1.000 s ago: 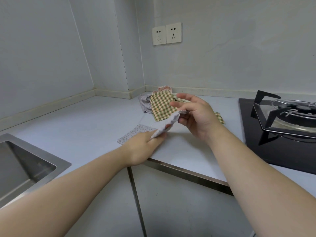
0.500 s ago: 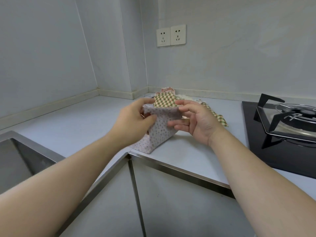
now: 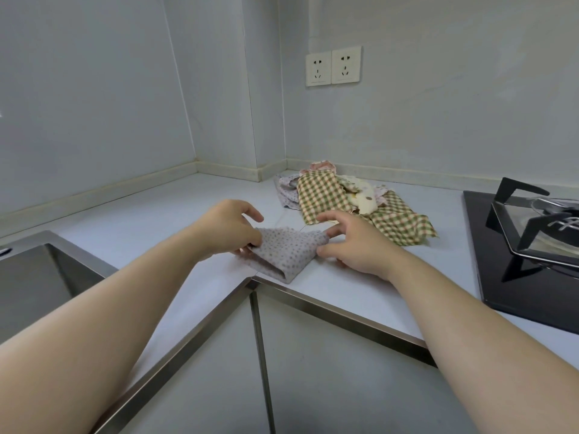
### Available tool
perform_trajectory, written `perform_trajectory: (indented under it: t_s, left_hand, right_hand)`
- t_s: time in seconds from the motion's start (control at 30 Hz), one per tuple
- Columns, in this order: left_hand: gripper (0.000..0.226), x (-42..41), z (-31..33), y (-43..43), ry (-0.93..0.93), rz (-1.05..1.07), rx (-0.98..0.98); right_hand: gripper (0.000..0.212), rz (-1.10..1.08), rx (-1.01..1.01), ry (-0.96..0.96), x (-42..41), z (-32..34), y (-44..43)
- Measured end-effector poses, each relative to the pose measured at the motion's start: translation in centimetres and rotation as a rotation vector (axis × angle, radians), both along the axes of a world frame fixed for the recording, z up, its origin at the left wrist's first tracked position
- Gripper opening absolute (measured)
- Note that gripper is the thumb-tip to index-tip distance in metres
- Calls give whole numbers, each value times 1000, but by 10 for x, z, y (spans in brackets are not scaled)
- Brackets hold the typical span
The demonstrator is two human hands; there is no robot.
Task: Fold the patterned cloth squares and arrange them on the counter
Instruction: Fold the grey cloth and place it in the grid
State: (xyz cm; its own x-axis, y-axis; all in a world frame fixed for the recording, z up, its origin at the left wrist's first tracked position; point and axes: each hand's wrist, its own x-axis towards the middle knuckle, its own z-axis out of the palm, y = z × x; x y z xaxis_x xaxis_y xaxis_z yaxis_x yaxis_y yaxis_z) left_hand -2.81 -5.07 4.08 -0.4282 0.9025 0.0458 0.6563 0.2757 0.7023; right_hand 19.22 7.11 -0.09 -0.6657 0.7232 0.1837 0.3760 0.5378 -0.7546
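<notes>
Left hand and right hand pinch opposite ends of the folded grey dotted fabric square, near the green-checked cloth heap.

I can read no text from here. The two wall sockets show only their pin holes. The dotted cloth and the checked pile carry pattern, no lettering. A pale mark on the hob's pan support is too small to read.
</notes>
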Motion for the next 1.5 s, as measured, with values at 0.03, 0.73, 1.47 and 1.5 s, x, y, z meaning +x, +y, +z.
perform_trajectory:
  t_s: [0.03,0.73,1.47,1.5]
  left_hand:
    - [35,-2,-2,0,9,14,-11]
    - [19,-19,-4,0,478,-42,-45]
    - [22,9,-6,2,717,-265,-263]
    - [16,7,-9,3,707,-249,-226]
  right_hand:
    - [61,5,15,-9,0,-1,1]
    - [49,49,467,-109,-7,-3,-14]
    - [17,99,540,11,-21,-15,-10]
    - [17,95,540,14,-21,-15,-9]
